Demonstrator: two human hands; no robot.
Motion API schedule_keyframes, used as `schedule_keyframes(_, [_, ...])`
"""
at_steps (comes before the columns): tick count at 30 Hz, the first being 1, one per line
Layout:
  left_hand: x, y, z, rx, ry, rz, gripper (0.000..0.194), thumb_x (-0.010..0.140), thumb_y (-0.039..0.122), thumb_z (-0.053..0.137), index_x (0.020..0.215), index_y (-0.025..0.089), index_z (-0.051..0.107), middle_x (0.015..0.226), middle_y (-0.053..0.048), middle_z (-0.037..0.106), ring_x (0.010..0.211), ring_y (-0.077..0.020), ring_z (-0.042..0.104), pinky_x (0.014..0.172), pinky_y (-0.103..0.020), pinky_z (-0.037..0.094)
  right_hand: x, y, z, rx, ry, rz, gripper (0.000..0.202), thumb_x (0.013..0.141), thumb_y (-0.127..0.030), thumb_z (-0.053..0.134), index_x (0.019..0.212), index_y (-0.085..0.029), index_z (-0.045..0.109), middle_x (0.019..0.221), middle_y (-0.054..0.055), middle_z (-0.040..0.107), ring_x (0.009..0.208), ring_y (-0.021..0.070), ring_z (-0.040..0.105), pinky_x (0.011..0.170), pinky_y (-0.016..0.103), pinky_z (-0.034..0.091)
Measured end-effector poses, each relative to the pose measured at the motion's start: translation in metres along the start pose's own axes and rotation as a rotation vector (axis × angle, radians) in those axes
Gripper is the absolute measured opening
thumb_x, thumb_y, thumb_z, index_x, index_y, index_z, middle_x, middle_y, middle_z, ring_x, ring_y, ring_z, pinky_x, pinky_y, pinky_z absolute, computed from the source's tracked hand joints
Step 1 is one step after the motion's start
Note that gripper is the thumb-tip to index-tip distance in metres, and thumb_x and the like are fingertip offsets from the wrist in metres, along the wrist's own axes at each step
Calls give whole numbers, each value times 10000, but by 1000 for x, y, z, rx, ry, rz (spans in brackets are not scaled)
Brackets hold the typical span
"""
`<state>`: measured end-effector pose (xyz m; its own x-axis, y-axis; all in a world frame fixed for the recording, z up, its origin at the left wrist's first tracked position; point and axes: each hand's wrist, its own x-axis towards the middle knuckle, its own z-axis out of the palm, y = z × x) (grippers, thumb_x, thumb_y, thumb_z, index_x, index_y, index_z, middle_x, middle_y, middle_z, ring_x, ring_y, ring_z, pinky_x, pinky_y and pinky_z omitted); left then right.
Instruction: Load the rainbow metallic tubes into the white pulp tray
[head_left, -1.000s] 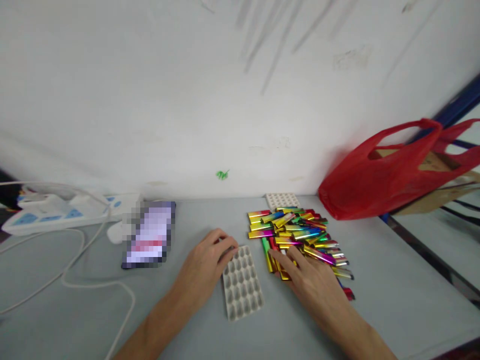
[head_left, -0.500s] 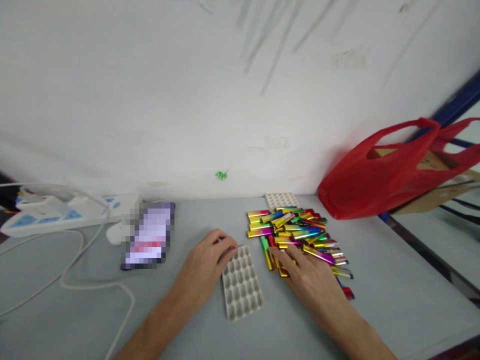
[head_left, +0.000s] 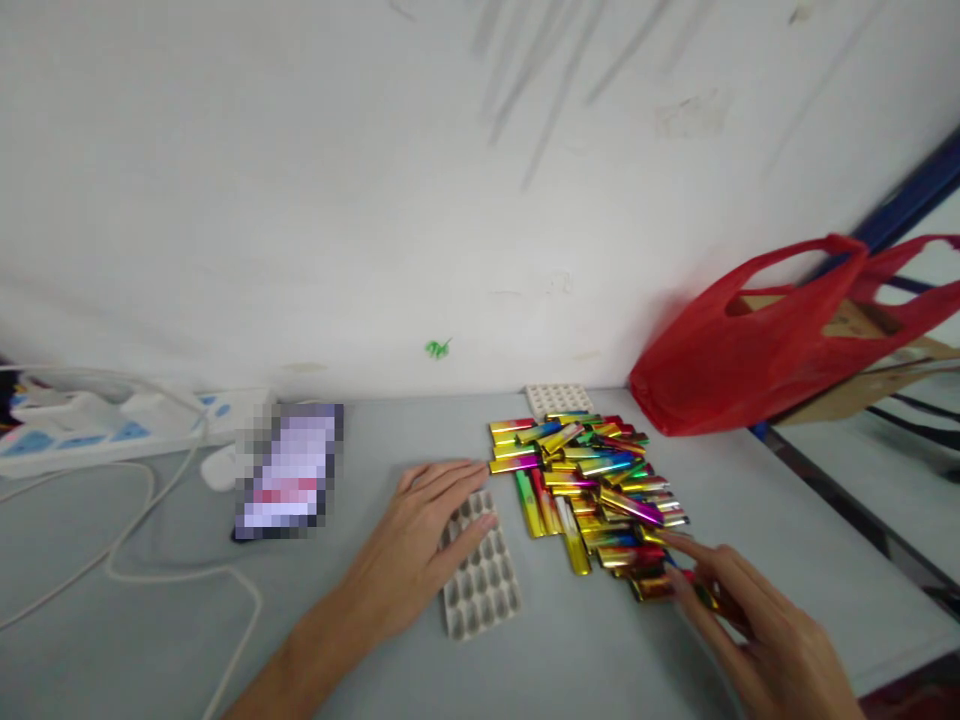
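My left hand [head_left: 420, 530] lies over the far left part of a pale tray [head_left: 484, 590] with rows of small hollows. Its fingers are stretched out and the thumb rests across the top of the tray. A loose heap of shiny lighters [head_left: 577, 480], gold blending into red, green, blue and purple, lies right of the tray. At the heap's near right edge is my right hand [head_left: 750, 620], thumb and forefinger drawn together on a lighter [head_left: 709, 598] partly hidden by the fingers.
A second pale tray [head_left: 559, 400] lies behind the heap by the wall. A red plastic bag [head_left: 735, 350] holding cardboard stands at the back right. On the left are a phone [head_left: 292, 470] with a blurred screen, a power strip [head_left: 247, 405] and white cables [head_left: 187, 573].
My right hand has moved right and nearer, from the middle of the heap to its near right edge, uncovering lighters. The fingers of my left hand have stretched out over the tray.
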<state>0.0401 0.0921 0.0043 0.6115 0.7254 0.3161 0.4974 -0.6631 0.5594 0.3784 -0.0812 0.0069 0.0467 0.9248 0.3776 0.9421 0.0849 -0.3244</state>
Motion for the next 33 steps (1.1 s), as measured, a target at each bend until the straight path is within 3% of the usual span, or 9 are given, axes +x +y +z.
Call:
schedule_keyframes(3, [-1,1,2,-10,-27,22,426,1169,470,619,1546,279,670,1586,-58,709,1471,-306,622,1255,-523,440,-23,19,-11,13,9,92,373,1125,-517,621,1408,-293,715,883,0,767,635,148,764,596,177,617])
schedule_keyframes(8, [0,1,7,-15,-40,28,467,1174,499,591,1561,248,669,1606,-81,693,1494,-314,611,1268,-538,455,-54,38,-14,36,-21,185,295,1099,-509,639,1224,-277,771,993,24,828,770,169,839,673,155,638])
schedule_keyframes(16, [0,0,6,-13,-45,38,471,1167,493,601,1557,240,672,1606,-90,692,1495,-322,616,1271,-570,471,-47,13,-3,113,-10,162,313,1104,-539,610,1035,-276,767,887,15,800,701,160,823,651,150,629])
schedule_keyframes(22, [-2,-2,6,-17,-32,37,434,1169,475,600,1529,246,683,1587,-83,704,1486,-310,619,1273,-561,475,-44,13,4,145,-28,177,309,1110,-528,592,1071,-270,758,961,43,822,729,177,827,647,176,631])
schedule_keyframes(27, [-1,-2,5,-25,-12,25,379,1173,454,588,1464,247,716,1525,-84,737,1433,-310,650,1246,-554,501,-47,26,2,65,-65,157,308,1090,-523,651,1271,-290,741,803,-22,728,603,152,744,584,188,600])
schedule_keyframes(33, [-1,-2,4,-31,14,15,338,1169,440,579,1391,243,742,1455,-97,764,1375,-321,675,1209,-552,524,-40,43,-1,20,-159,114,359,1085,-600,652,1315,-350,768,978,17,790,713,172,811,615,201,632])
